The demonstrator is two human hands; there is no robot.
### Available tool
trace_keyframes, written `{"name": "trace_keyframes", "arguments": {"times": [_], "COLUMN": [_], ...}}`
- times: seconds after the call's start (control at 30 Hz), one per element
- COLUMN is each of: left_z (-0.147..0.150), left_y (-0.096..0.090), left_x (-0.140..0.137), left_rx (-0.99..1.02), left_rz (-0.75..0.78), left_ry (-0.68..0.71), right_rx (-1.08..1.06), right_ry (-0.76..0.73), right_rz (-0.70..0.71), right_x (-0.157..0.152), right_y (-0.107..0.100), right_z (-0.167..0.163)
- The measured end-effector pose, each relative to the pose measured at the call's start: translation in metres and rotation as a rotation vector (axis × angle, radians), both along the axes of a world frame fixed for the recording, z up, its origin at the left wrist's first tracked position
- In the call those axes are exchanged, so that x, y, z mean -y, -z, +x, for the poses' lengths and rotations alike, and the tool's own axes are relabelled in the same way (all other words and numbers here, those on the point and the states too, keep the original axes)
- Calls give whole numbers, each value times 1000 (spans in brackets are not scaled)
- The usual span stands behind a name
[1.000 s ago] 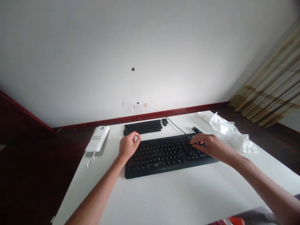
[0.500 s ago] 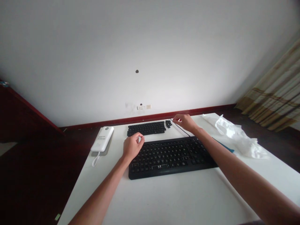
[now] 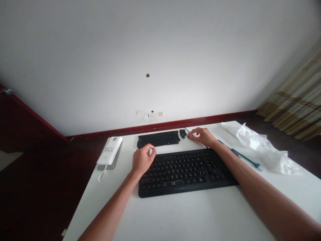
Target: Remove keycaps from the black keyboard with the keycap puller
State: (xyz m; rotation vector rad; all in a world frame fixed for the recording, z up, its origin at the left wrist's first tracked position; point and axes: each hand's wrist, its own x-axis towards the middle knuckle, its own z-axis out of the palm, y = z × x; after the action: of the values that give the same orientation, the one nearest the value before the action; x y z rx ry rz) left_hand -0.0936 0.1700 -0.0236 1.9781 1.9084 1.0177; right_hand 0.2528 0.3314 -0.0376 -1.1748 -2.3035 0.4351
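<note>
A black keyboard (image 3: 180, 191) lies on the white table, its key sockets bare where the caps are off. My left hand (image 3: 143, 159) is curled over its upper left corner, thumb and forefinger pinched; what they hold, if anything, is hidden. Behind it, loose black keycaps (image 3: 157, 138) lie in rows. Beside these is a smaller group of keycaps (image 3: 183, 133). My right hand (image 3: 202, 135) reaches past the keyboard to the right of that group. Its fingertips are closed on a small dark keycap (image 3: 189, 136) at the table surface.
A white power bank (image 3: 109, 151) with a strap loop lies at the left edge. To the right are a blue tool (image 3: 245, 158) and a crumpled white plastic bag (image 3: 265, 147). A thin black cable runs behind the keyboard. The wall with sockets (image 3: 155, 114) stands beyond the table.
My right hand has come down to the table beside the small keycap group. More of the blue tool shows past my right forearm. The left hand stays nearly in place; the view has shifted slightly.
</note>
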Motion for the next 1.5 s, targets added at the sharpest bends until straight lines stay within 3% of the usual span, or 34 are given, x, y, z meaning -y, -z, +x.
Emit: {"name": "trace_keyframes", "arguments": {"times": [0.27, 0.5, 1.33, 1.5], "left_z": [-1, -1, 0, -1], "left_y": [1, 2, 1, 2], "left_x": [0, -1, -1, -1], "left_rx": [-7, -15, -12, -17], "left_rz": [2, -5, 6, 7], "left_ry": [4, -7, -1, -5], "right_rx": [-30, 7, 25, -37], "right_ry": [47, 59, 59, 94], "right_rz": [-40, 175, 102, 145], "right_x": [-1, -1, 4, 2], "right_y": [3, 1, 0, -13], "right_z": [2, 7, -7, -9]}}
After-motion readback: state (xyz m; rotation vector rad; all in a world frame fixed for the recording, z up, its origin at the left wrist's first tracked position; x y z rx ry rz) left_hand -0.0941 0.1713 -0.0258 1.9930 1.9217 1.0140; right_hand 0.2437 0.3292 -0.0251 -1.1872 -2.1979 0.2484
